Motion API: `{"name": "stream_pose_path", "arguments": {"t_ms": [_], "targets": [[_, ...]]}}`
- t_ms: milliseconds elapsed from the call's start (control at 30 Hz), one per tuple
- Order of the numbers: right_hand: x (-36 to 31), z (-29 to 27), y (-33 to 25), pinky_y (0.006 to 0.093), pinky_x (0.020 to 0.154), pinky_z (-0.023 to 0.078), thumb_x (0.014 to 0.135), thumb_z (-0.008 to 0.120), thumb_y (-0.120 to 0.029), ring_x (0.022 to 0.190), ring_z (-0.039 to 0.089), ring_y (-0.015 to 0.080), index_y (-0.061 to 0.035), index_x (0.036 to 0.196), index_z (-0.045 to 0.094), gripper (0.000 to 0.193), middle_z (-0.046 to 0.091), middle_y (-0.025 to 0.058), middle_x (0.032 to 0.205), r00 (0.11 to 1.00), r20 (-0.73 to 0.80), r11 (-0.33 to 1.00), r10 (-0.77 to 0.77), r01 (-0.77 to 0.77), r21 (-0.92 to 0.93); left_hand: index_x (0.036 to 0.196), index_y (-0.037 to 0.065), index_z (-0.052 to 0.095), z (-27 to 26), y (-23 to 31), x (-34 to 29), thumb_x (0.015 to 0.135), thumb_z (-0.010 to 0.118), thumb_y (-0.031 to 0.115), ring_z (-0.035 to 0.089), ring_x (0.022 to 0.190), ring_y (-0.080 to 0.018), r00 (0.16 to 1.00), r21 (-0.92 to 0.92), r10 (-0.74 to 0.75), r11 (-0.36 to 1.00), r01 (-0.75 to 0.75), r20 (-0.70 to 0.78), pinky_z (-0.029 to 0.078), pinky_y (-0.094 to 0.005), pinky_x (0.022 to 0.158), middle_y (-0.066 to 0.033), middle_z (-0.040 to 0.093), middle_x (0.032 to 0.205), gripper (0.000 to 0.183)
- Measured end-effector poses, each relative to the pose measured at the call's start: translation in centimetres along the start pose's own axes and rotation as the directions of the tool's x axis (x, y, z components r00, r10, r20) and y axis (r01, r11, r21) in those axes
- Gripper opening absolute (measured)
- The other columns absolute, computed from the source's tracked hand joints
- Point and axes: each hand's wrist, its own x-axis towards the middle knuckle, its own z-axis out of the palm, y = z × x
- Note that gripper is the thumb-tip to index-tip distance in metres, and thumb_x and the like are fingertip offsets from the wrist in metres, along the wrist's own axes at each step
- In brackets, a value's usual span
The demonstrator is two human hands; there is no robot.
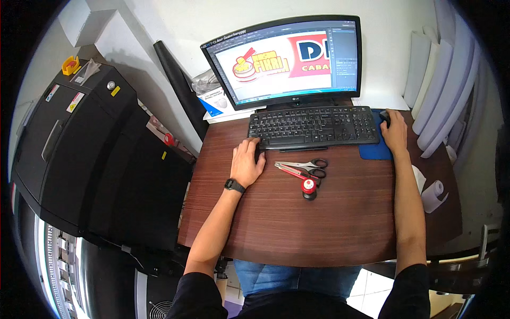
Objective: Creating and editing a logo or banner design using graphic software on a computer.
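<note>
My left hand (pixel 247 161) lies at the lower left corner of a black keyboard (pixel 313 126), its fingertips on the corner keys and its thumb apart. A black watch (pixel 234 185) is on that wrist. My right hand (pixel 394 133) is closed over a dark computer mouse (pixel 384 118), which my fingers mostly cover. The mouse rests on a blue mouse pad (pixel 374 152) beside the keyboard's right end. Behind the keyboard stands a monitor (pixel 287 61), showing a design program with red and yellow logo artwork.
Scissors (pixel 304 165), a red cutter knife (pixel 291 170) and a small red-and-black stamp (pixel 308 187) lie on the brown desk (pixel 276 228) between my forearms. A paper roll (pixel 434 196) is at the right edge. Large rolls (pixel 433 90) lean behind it. A black machine (pixel 90 143) stands left.
</note>
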Motion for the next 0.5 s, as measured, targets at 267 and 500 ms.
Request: {"name": "stream_pose_path", "arguments": {"t_ms": [267, 500], "targets": [[0.0, -0.11, -0.41, 0.0491, 0.101, 0.046, 0.087, 0.065, -0.012, 0.121, 0.057, 0.0352, -0.0082, 0.127, 0.064, 0.04, 0.063, 0.014, 0.125, 1.0, 0.018, 0.999, -0.006, 0.006, -0.034, 0.132, 0.001, 0.057, -0.12, -0.41, 0.11, 0.087, 0.069, 0.014, 0.057, 0.115, -0.0343, 1.0, -0.02, -0.02, 1.0, 0.019, -0.006, 0.044, -0.0438, 0.099, -0.0164, 0.061, 0.127, 0.048], [-0.19, -0.34, -0.21, 0.0481, 0.099, 0.047, 0.087, 0.067, -0.013, 0.12, 0.058, 0.0338, -0.0069, 0.124, 0.067, 0.038, 0.064, 0.0127, 0.126, 1.0, 0.007, 0.998, -0.022, 0.022, -0.058, 0.132, 0.002, 0.056, 0.02, -0.15, 0.31, 0.087, 0.069, 0.014, 0.057, 0.116, -0.0332, 1.0, -0.035, -0.008, 0.999, 0.009, 0.012, 0.043, -0.0433, 0.099, -0.0152, 0.06, 0.13, 0.049]]}}
